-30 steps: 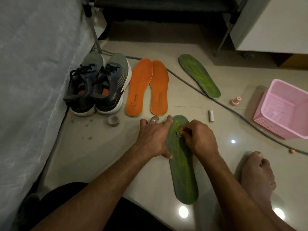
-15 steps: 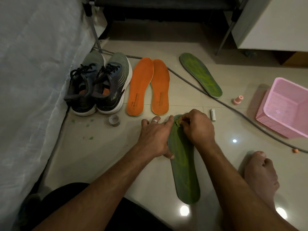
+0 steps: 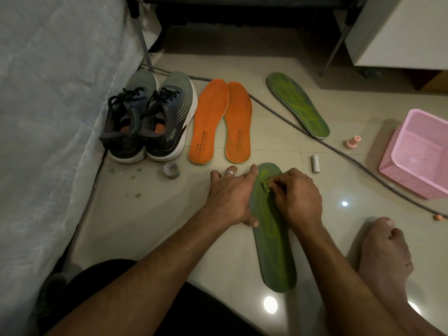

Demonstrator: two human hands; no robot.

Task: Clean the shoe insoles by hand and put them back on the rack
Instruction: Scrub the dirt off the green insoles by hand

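Note:
A green insole (image 3: 275,248) lies lengthwise on the tiled floor in front of me. My left hand (image 3: 230,197) rests flat beside it, fingers spread, its thumb and forefinger pressing the insole's left edge. My right hand (image 3: 297,195) sits on the insole's toe end, its curled fingertips pinching a small clump of green crumbs (image 3: 265,186). A second green insole (image 3: 298,104) lies farther back on the right. Two orange insoles (image 3: 221,122) lie side by side beyond my hands.
A pair of grey running shoes (image 3: 148,120) stands by the covered bed at left. A grey cable (image 3: 339,151) crosses the floor. A pink basket (image 3: 417,154), a small pink cap (image 3: 352,143), a battery-like cylinder (image 3: 315,163) and a tape roll (image 3: 171,169) lie around. My bare foot (image 3: 385,253) is at right.
My right hand slid from the middle of the toe area up to the tip, then drew back a little, rubbing the green crumbs along. The left hand stayed in place.

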